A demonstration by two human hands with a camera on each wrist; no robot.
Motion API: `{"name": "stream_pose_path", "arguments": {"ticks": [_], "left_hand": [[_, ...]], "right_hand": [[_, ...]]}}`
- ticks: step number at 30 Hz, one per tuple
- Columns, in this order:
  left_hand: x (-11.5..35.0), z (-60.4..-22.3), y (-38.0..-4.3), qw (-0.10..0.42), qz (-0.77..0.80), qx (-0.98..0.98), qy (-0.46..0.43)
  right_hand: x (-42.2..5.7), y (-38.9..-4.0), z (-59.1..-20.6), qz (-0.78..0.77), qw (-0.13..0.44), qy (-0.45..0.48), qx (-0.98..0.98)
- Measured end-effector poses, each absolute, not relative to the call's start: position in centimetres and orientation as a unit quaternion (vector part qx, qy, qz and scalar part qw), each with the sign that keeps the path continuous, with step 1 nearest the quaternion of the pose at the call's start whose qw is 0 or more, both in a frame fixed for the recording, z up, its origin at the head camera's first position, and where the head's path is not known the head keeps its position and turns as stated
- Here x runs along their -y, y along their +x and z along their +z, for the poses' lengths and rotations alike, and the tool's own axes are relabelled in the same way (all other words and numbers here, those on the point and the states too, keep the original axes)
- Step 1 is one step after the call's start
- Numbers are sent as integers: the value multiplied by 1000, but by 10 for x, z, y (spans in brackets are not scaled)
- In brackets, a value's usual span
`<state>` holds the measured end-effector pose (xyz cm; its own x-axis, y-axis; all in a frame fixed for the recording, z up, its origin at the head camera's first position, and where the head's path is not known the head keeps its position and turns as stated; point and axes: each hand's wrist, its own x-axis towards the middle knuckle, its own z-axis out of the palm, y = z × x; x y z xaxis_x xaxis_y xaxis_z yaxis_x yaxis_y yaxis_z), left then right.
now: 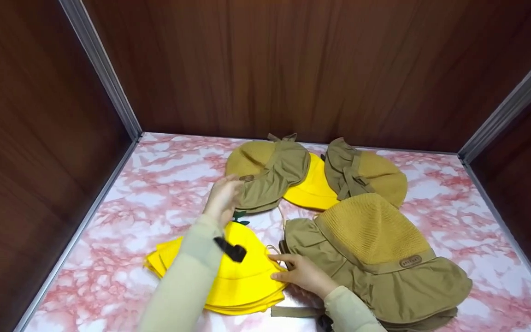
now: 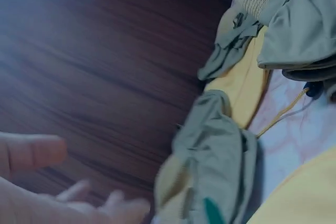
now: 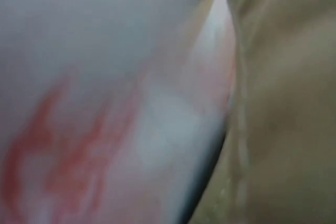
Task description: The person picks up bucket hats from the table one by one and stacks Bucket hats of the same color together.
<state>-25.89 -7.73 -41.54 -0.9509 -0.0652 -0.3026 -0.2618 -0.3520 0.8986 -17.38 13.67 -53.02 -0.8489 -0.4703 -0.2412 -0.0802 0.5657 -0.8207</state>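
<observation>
In the head view, a stack of yellow bucket hats [image 1: 247,286] lies at the front with a dark green leaf [image 1: 241,218] on top. My right hand [image 1: 307,275] pinches the right edge of the upper yellow brim between thumb and fingers. Above the stack's far side is my left hand [image 1: 223,198], beside a khaki sun hat [image 1: 274,173]. The left wrist view shows that hand [image 2: 68,198] with thumb and fingers apart, holding nothing. Right of the stack, more khaki sun hats [image 1: 376,235] lie piled. Blurred khaki cloth [image 3: 289,103] fills the right wrist view's right side.
Farther back, another khaki hat [image 1: 376,175] and a yellow hat [image 1: 314,186] lie together. A khaki strap [image 1: 295,312] trails across the pink-and-white marbled table [image 1: 122,249]. Brown wood panels [image 1: 284,69] with metal corner rails [image 1: 104,64] enclose the back and sides.
</observation>
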Motion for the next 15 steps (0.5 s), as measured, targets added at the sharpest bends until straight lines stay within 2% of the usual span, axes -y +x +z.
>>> {"name": "stream_pose_path", "arguments": {"ticks": [5, 9, 12, 15], "left_hand": [[70, -438, -284, 7, 816, -538, -214], [71, -458, -294, -35, 805, -514, -294], [71, -470, -297, -50, 788, -500, -356], [70, -479, -301, -58, 815, -447, -365]], "right_hand": [[-138, -176, -531, -442, 228, -160, -853], [-139, -176, -531, -457, 254, -144, -840], [-139, -176, -531, -467, 277, -135, -829], [-139, -176, -531, -475, 285, -130, -822]]}}
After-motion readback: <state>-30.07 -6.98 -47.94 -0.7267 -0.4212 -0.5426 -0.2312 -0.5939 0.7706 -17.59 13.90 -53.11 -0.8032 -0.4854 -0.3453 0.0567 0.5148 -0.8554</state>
